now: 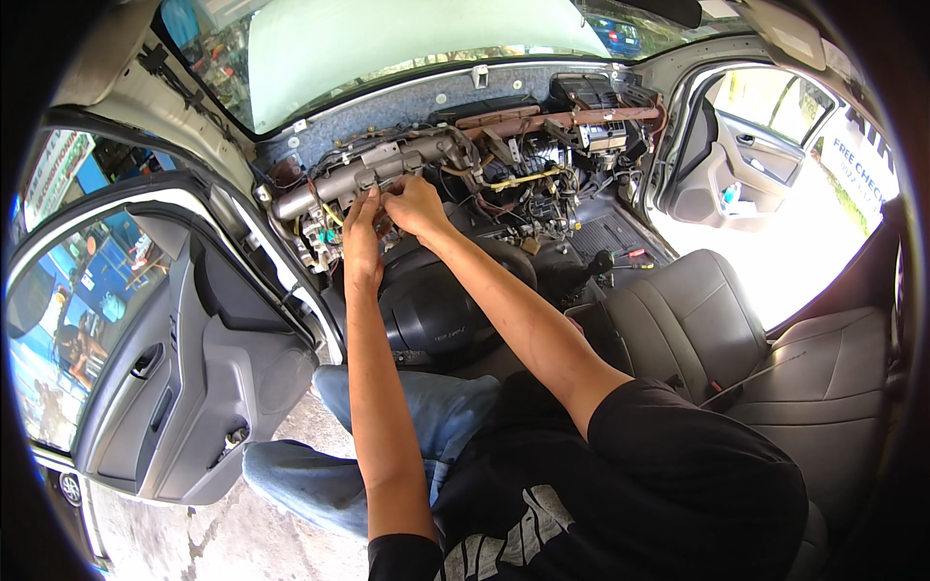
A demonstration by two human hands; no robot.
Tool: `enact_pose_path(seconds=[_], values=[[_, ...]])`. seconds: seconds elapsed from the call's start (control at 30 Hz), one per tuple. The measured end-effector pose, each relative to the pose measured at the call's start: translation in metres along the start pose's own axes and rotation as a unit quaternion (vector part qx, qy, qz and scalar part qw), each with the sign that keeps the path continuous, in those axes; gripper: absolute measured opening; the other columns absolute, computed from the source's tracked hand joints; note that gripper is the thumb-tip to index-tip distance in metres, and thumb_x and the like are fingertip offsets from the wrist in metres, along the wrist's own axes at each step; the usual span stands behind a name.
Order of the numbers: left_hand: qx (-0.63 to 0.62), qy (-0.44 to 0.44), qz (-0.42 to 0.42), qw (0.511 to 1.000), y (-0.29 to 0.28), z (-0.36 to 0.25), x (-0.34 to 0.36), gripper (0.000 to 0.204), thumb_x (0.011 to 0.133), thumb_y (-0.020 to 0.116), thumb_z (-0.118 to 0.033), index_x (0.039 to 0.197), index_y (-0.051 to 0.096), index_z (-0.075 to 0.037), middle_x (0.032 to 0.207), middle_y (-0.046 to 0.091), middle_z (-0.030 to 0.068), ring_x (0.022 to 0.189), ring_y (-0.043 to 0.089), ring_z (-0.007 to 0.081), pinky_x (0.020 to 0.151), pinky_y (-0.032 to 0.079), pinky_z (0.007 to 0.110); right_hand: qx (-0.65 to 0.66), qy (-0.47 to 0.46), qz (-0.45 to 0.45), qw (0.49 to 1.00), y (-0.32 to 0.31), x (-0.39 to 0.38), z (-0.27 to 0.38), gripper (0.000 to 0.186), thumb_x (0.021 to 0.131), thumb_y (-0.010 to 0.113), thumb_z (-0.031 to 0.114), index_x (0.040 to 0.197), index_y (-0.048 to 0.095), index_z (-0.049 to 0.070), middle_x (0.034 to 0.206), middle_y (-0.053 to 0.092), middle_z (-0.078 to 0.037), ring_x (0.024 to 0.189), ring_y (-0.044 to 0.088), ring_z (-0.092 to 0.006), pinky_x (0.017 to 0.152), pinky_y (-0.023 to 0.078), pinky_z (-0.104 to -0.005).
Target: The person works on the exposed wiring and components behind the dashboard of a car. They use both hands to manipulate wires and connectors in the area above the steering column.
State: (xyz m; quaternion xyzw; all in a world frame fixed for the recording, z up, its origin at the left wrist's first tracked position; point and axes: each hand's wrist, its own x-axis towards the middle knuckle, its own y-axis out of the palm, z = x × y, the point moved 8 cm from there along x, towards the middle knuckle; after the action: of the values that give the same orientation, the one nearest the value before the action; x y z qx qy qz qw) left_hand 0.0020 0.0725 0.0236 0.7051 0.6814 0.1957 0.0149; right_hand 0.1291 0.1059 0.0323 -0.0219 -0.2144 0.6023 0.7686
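My left hand [364, 228] and my right hand [415, 203] meet at the silver metal cross-beam [300, 198] inside the stripped dashboard. The fingers of both hands are bent close together around a small part just below the beam, too hidden to name. Wires and brackets [325, 232] sit to the left of my hands. The black steering column cover and wheel area [431, 310] lies beneath my forearms.
The opened dashboard's wiring and boxes [538, 174] stretch rightward to a brown pipe [610, 115]. A gear lever [601, 261], loose tools [635, 254] and grey seats [707, 329] are at right. Both doors [203, 368] [736, 174] stand open. A person [73, 349] shows through the left door window.
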Motion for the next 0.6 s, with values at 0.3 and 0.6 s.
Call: enact_pose_path(seconds=[0.3, 0.6], values=[[0.013, -0.007, 0.002, 1.0, -0.001, 0.0012, 0.0017, 0.039, 0.102, 0.061, -0.038, 0.124, 0.065, -0.006, 0.107, 0.066, 0.0031, 0.098, 0.058, 0.0133, 0.085, 0.042, 0.029, -0.017, 0.002, 0.009, 1.0, -0.0008, -0.0019, 0.0045, 0.038, 0.088, 0.07, 0.034, 0.098, 0.074, -0.003, 0.092, 0.074, -0.022, 0.087, 0.074, -0.0327, 0.074, 0.056, -0.0404], [0.0, -0.004, -0.001, 1.0, -0.0019, 0.0017, 0.0016, 0.037, 0.102, 0.061, -0.037, 0.123, 0.065, -0.006, 0.103, 0.065, 0.0017, 0.095, 0.057, 0.0123, 0.084, 0.042, 0.029, -0.028, 0.007, 0.013, 1.0, -0.0025, -0.0041, 0.0083, 0.042, 0.087, 0.07, 0.041, 0.099, 0.076, 0.001, 0.102, 0.074, -0.023, 0.102, 0.071, -0.0376, 0.087, 0.055, -0.0458]])
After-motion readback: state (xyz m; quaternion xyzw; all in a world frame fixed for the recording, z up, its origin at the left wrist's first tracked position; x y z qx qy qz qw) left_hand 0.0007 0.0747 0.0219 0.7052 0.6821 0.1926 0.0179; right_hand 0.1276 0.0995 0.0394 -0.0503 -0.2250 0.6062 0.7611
